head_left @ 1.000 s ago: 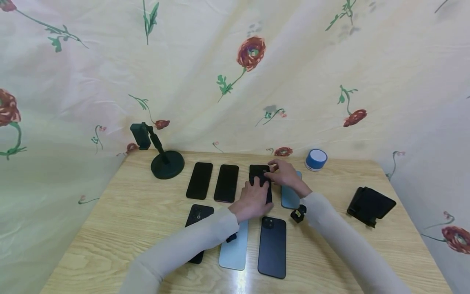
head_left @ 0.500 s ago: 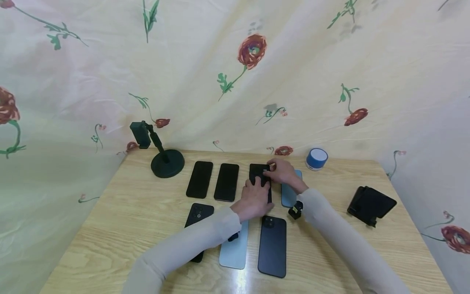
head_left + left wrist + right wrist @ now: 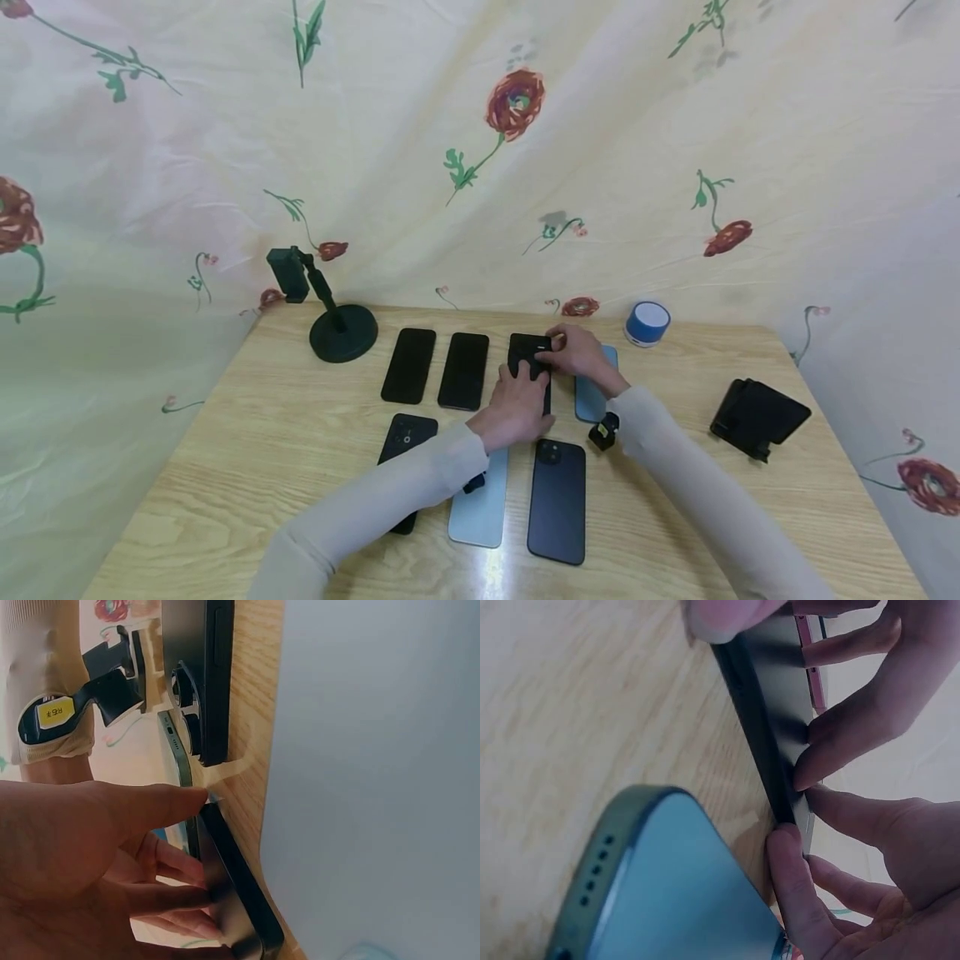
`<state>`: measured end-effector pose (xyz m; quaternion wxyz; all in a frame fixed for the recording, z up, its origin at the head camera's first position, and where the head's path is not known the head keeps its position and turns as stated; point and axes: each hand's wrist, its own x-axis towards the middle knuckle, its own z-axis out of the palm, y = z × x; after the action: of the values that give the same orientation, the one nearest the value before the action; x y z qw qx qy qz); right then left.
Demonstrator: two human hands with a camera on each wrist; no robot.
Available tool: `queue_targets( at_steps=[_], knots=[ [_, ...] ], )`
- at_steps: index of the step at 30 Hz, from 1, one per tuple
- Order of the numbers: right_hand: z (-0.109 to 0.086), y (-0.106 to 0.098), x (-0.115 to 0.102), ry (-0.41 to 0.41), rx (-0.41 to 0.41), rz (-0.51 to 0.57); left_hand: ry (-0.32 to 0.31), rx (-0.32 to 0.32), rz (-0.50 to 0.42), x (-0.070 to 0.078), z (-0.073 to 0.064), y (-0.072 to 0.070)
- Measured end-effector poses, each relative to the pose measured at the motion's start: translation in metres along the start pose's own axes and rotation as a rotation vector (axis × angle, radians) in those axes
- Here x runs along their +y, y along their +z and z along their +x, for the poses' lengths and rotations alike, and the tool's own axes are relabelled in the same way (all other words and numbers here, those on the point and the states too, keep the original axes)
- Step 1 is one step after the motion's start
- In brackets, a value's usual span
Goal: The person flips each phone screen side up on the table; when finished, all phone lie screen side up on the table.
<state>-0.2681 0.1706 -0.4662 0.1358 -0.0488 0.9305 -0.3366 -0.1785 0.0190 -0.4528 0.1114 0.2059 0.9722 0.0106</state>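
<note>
In the head view, a black phone [image 3: 530, 344] lies face down in the back row, partly covered by both hands. My left hand [image 3: 515, 408] holds its near part, fingertips on the back. In the left wrist view, the thumb [image 3: 161, 806] presses at the near corner. At the far right corner, my right hand [image 3: 576, 353] pinches the edge. Its thumb [image 3: 789, 859] sits against the side in the right wrist view. A light blue phone [image 3: 682, 877] lies just right of the black one, under my right wrist. Below stands a dark blue phone [image 3: 556, 508].
Two black phones [image 3: 408, 367] lie left in the back row. A pale blue phone [image 3: 478, 512] and a black phone [image 3: 408, 433] lie under my left sleeve. Around are a black stand [image 3: 342, 333], a blue and white cylinder [image 3: 648, 323] and a black folded holder [image 3: 759, 419].
The near end of the black phone has shifted slightly left, with my left hand moving along. My right hand keeps its place at the far corner.
</note>
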Motion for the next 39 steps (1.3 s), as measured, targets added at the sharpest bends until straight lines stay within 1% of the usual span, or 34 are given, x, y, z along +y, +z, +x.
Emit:
queue_targets(
  at_steps=[4, 13, 16, 22, 28, 32, 36, 39],
  knots=[
    [-0.0013, 0.0006, -0.0010, 0.008, 0.006, 0.023, 0.005, 0.005, -0.015, -0.0005, 0.0009, -0.0005],
    [-0.0008, 0.0018, -0.0011, 0.017, 0.018, 0.024, 0.021, 0.019, -0.049, -0.0032, 0.0020, -0.0011],
    [-0.0001, 0.0026, -0.0008, 0.026, 0.033, 0.013, 0.023, 0.017, -0.042, -0.0032, 0.0033, -0.0012],
    [0.0000, 0.0035, -0.0009, 0.032, 0.037, 0.002, 0.031, -0.012, -0.014, -0.0016, 0.0028, -0.0018],
    [0.0004, 0.0043, -0.0003, 0.061, 0.020, 0.040, 0.018, -0.037, 0.012, 0.0020, 0.0035, -0.0014],
    [0.0006, 0.0044, -0.0001, 0.053, 0.017, 0.032, 0.000, -0.049, 0.031, 0.0046, 0.0028, -0.0005],
    [0.0004, 0.0045, -0.0006, 0.044, 0.026, 0.024, -0.013, -0.046, 0.044, 0.0057, 0.0027, 0.0006],
    [-0.0013, 0.0037, -0.0022, 0.039, 0.034, 0.036, -0.007, -0.029, 0.042, 0.0051, 0.0031, 0.0006]
  ],
)
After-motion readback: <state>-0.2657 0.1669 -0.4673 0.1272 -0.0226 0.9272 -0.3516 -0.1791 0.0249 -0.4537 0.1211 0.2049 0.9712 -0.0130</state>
